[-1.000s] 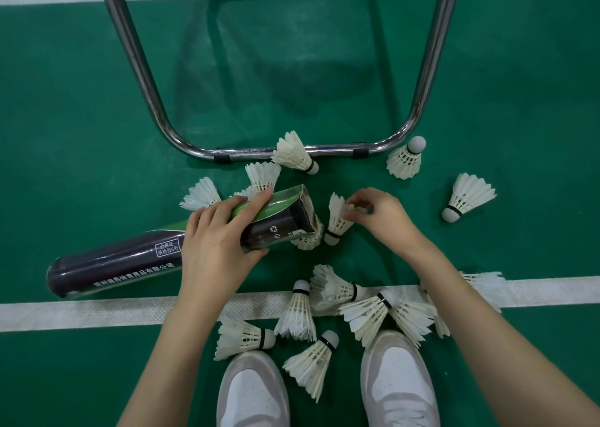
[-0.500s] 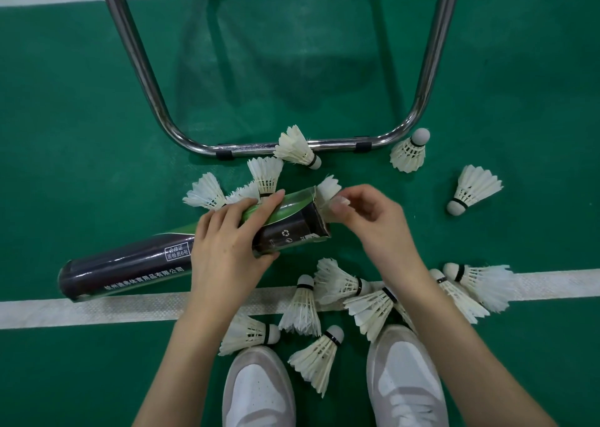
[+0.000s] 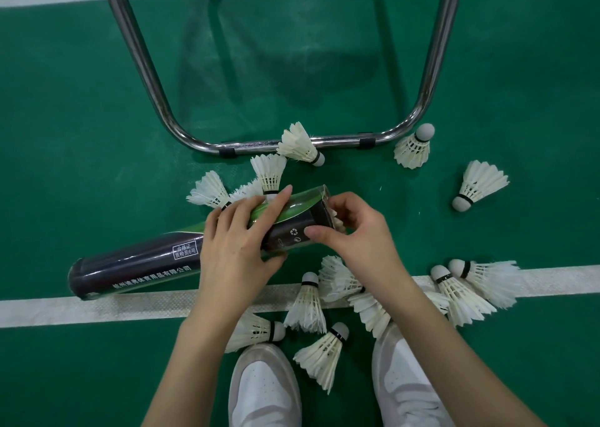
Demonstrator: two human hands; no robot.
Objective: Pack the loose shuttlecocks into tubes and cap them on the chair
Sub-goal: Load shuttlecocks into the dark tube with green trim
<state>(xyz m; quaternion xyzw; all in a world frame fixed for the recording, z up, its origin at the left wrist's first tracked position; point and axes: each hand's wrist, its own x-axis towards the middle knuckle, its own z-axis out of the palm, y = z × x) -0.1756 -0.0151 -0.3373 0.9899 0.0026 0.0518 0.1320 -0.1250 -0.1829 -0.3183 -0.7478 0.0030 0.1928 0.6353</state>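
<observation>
Now, in the head view, the right hand (image 3: 352, 231) had closed in on the open mouth of the shuttlecock tube (image 3: 181, 257), where half a second earlier it was still carrying a shuttlecock toward that end from just beside it. Its fingers were curled at the rim, pinching the feathered shuttlecock (image 3: 337, 221), of which only a sliver of white skirt showed between the fingertips and the mouth; most of it appeared to be inside already. The left hand (image 3: 242, 248) gripped the tube near its open end, fingers wrapped over the top and thumb underneath, holding it tilted above the green court floor (image 3: 81, 101) with its closed far end low to the left, over the white line (image 3: 97, 306).

That suggested one more shuttlecock was nearly seated, yet the job was far from done. Many loose shuttlecocks (image 3: 306, 303) lay scattered by the white shoes (image 3: 264, 391), and others rested near the chrome chair frame (image 3: 292, 144). No cap was visible, and the chair's seat was out of view.
</observation>
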